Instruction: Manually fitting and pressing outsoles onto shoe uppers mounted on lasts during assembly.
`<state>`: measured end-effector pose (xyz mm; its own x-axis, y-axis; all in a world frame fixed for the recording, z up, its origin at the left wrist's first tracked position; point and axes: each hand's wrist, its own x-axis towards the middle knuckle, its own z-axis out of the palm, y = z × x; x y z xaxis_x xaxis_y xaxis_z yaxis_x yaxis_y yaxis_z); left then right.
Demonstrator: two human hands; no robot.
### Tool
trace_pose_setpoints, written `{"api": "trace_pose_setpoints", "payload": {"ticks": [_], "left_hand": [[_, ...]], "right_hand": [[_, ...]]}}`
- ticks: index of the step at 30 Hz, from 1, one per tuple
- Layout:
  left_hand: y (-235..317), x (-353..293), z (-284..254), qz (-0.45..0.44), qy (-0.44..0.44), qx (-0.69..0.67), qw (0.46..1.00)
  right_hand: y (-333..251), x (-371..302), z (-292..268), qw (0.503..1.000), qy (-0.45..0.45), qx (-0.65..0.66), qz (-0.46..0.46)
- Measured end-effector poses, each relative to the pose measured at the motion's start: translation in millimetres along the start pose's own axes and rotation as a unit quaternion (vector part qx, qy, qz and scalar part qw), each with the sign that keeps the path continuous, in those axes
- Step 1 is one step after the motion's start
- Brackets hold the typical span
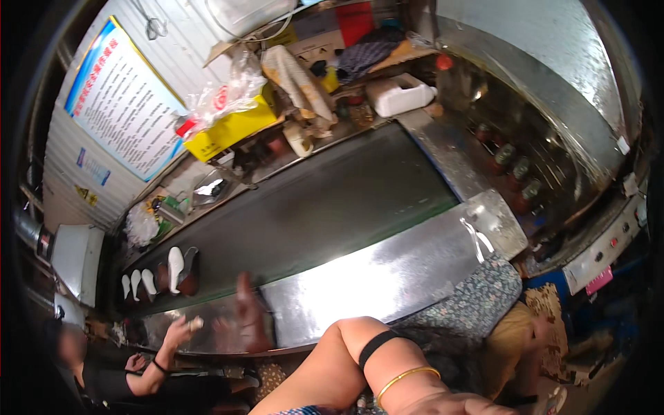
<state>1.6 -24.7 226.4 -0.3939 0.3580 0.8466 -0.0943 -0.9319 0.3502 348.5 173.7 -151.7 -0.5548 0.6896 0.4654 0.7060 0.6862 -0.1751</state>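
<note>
My left arm bends at the elbow over the near edge of a metal-topped bench, a black band and a gold bangle [408, 380] on its forearm. At the lower edge, my left hand [449, 403] is cut off, so whether it holds anything is hidden. My right hand is out of view. Left of my elbow, a brown leather shoe or boot [254, 321], slightly blurred, stands on the shiny metal strip [360, 283]. Floral cloth [477, 294] lies over the bench's right part. Farther left, shoes with white soles [176, 268] stand in a row on the dark belt [325, 200].
A co-worker at the left reaches a hand [178, 334] toward the bench, holding a small pale thing [196, 323]. Behind the belt, a shelf carries a yellow box [232, 128] and a white jug [400, 95]. A control panel [605, 242] with buttons stands right.
</note>
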Motion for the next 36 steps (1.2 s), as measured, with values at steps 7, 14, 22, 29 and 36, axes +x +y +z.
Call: {"api": "trace_pose_setpoints", "payload": {"ticks": [7,14,22,29,36], "left_hand": [[-22,-26,-191,-0.178,-0.211,0.703,0.656],[89,-135,-378,-0.609,0.046,0.743,0.272],[27,-61,-188,-0.316,-0.392,0.528,0.684],[-49,-66,-119,-0.026,-0.636,0.260,0.726],[-180,-158,-115,-0.636,-0.177,-0.061,0.749]], "right_hand": [[-135,46,-5,0.959,-0.186,0.172,0.125],[-124,57,2,0.975,-0.193,0.104,0.025],[-170,161,-26,0.833,-0.149,0.500,0.186],[-192,245,-82,0.687,-0.131,0.688,0.195],[-201,140,-71,0.802,-0.174,0.537,0.198]]}}
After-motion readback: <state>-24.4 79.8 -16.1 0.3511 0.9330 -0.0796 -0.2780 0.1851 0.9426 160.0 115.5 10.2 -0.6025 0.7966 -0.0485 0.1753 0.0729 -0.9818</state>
